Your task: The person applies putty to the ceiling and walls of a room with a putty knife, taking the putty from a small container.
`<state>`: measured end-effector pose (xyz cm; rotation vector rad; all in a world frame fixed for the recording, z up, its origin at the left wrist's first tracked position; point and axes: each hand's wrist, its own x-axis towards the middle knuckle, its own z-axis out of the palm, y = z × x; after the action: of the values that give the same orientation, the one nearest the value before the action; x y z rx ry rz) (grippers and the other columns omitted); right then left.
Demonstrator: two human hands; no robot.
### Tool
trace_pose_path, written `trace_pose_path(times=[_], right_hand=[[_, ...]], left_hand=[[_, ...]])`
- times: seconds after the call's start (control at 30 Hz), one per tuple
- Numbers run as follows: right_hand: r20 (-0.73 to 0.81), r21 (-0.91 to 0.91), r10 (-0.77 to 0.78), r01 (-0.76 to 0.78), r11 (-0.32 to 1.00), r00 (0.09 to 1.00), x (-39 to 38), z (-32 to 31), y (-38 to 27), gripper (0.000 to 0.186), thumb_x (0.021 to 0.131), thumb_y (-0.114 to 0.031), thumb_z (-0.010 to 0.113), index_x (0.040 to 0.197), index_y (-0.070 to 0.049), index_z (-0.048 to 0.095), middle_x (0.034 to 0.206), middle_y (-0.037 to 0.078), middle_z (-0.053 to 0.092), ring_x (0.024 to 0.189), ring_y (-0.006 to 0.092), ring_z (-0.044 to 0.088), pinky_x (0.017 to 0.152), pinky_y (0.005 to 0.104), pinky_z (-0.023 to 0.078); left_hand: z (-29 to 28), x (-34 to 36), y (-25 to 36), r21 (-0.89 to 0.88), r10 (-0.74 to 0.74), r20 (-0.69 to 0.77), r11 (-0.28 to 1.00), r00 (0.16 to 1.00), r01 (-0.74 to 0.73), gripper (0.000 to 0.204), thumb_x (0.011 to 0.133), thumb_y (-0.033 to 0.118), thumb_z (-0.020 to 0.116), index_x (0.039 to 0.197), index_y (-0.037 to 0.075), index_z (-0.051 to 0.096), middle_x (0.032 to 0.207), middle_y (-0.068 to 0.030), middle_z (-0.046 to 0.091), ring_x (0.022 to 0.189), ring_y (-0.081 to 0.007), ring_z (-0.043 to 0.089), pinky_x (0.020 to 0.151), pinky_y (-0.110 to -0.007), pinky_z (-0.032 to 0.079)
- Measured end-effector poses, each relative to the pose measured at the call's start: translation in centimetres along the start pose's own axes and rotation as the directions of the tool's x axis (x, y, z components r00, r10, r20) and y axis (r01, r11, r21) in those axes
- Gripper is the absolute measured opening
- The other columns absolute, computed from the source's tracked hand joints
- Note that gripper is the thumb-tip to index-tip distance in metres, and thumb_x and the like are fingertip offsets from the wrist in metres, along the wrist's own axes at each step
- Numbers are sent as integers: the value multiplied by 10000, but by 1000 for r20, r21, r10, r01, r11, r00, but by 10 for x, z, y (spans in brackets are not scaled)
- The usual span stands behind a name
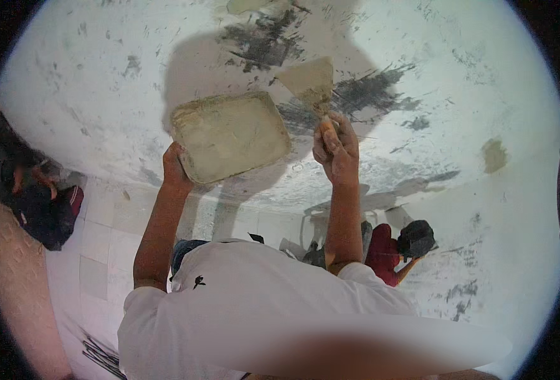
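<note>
My left hand (176, 166) grips the left edge of a shallow rectangular tray (234, 136) with rounded corners. Its face is smeared with a beige, plaster-like paste. To the right of it, my right hand (339, 151) is closed around the handle of a putty knife (314, 78). The knife's wide, flared blade is coated in the same paste and points up toward the wall (432, 38). Whether the blade touches the wall I cannot tell. That wall is whitish, with dark scraped patches (371, 88) just behind the knife and above the tray.
At the lower right is a person in maroon with a dark cap (416, 239), near the wall. Another person in dark clothes (49, 212) is at the far left. Dark thin rods or cables (99, 358) lie on the pale tiled floor (93, 278) at lower left.
</note>
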<state>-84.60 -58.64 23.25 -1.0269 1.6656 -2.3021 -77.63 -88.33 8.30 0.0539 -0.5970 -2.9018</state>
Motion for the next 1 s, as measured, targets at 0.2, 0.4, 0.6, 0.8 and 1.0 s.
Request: trace_pose_path(times=[0.2, 0.4, 0.6, 0.8, 1.0], right_hand=[[-90, -72, -69, 63, 995, 994, 44, 46, 26, 402, 934, -140, 565, 1306, -94, 419, 873, 61, 547, 513, 58, 368, 424, 208, 290], [-58, -820, -403, 187, 542, 913, 97, 61, 78, 432, 958, -135, 487, 1362, -31, 377, 936, 53, 516, 653, 111, 444, 555, 272, 396], [267, -961, -612, 258, -105, 744, 145, 72, 103, 481, 891, -20, 503, 1363, -58, 416, 965, 198, 479, 785, 338, 522, 646, 453, 479], [360, -917, -585, 160, -365, 727, 174, 73, 107, 543, 847, -22, 552, 1369, -73, 413, 1016, 209, 501, 798, 341, 563, 559, 403, 509], [296, -906, -502, 71, -418, 813, 179, 62, 114, 558, 833, -29, 570, 1365, -88, 412, 976, 220, 540, 692, 367, 600, 522, 407, 515]], left_hand=[[-17, 28, 34, 71, -61, -73, 995, 995, 67, 536, 748, 255, 600, 1197, -23, 512, 1091, -190, 601, 940, -356, 635, 787, -484, 570], [-55, 54, 57, 114, -189, -23, 975, 982, 191, 533, 807, 298, 558, 1225, -25, 487, 1121, -189, 583, 981, -341, 621, 817, -496, 557], [-53, 69, 75, 173, -268, -46, 947, 962, 272, 567, 794, 317, 592, 1230, -28, 482, 1128, -168, 576, 1000, -335, 612, 833, -489, 554], [-82, 87, 73, 93, -347, -20, 933, 938, 348, 590, 732, 277, 599, 1224, -30, 489, 1118, -167, 578, 967, -334, 614, 825, -480, 552], [-85, 92, 75, 110, -384, 17, 919, 923, 380, 614, 731, 320, 603, 1228, -22, 487, 1111, -168, 576, 967, -335, 616, 821, -476, 552]])
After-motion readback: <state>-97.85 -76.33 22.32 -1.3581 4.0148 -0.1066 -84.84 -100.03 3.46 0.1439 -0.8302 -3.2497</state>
